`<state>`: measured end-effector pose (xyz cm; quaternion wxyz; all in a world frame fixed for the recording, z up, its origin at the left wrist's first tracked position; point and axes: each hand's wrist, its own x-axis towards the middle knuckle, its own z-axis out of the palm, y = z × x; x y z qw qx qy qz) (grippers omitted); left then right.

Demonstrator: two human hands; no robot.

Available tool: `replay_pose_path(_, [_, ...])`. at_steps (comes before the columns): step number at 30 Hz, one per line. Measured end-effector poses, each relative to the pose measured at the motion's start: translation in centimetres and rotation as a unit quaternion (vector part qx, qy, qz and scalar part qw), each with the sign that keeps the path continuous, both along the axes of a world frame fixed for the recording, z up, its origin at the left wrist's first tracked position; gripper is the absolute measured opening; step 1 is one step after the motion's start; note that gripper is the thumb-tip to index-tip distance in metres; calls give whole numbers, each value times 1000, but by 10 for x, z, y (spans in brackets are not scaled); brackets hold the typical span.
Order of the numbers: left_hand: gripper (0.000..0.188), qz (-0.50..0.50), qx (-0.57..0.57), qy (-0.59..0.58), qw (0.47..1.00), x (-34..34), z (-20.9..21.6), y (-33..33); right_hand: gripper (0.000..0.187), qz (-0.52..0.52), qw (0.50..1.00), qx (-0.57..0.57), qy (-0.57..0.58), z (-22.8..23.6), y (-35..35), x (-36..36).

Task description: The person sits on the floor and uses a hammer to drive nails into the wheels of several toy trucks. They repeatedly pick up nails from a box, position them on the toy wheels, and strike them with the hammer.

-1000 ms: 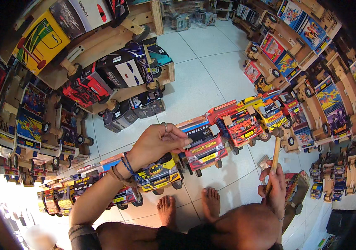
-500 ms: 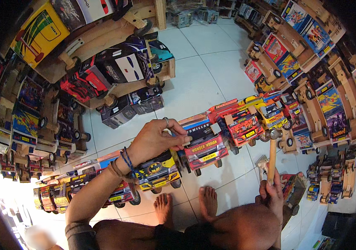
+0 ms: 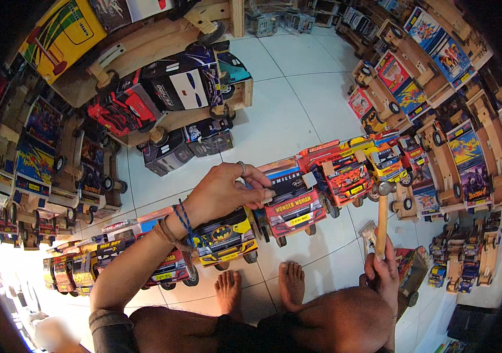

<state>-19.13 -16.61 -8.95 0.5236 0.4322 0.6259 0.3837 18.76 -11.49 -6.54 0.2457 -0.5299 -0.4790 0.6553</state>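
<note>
My left hand (image 3: pixel 231 189) reaches over a row of toy trucks, thumb and fingers pinched on a small pale wooden piece (image 3: pixel 269 193). The piece sits at the left upper edge of the dark windscreen of a red toy truck (image 3: pixel 294 207). A similar pale block (image 3: pixel 309 179) sticks out at the windscreen's right edge. Beside my right knee, my right hand (image 3: pixel 384 272) is wrapped round the wooden handle of a hammer (image 3: pixel 382 222), which points head up. A shiny, pale thing (image 3: pixel 368 235) shows by the same hand; its kind is unclear.
A yellow-and-black toy truck (image 3: pixel 225 240) stands left of the red one, an orange-red truck (image 3: pixel 347 178) right. Larger toy trucks (image 3: pixel 183 88) fill a wooden rack at upper left. Stacked wooden toy trucks (image 3: pixel 465 141) line the right side. My bare feet (image 3: pixel 291 285) rest on white tiles.
The view has shifted slightly. My left fingers have moved slightly against the windscreen edge, still pinching the small piece. The hammer stays upright in my right hand.
</note>
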Motion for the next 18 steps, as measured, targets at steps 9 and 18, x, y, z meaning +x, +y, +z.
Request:
replay_pose_path(9, [26,-11,-3,4,1000,-1,1,2,57,4,1000,11,-25,10,4,-7])
replay_pose_path(18, [28,-8,-10,-27,1000,-2,0,2,58,76,992,63,-79,17,13,-8])
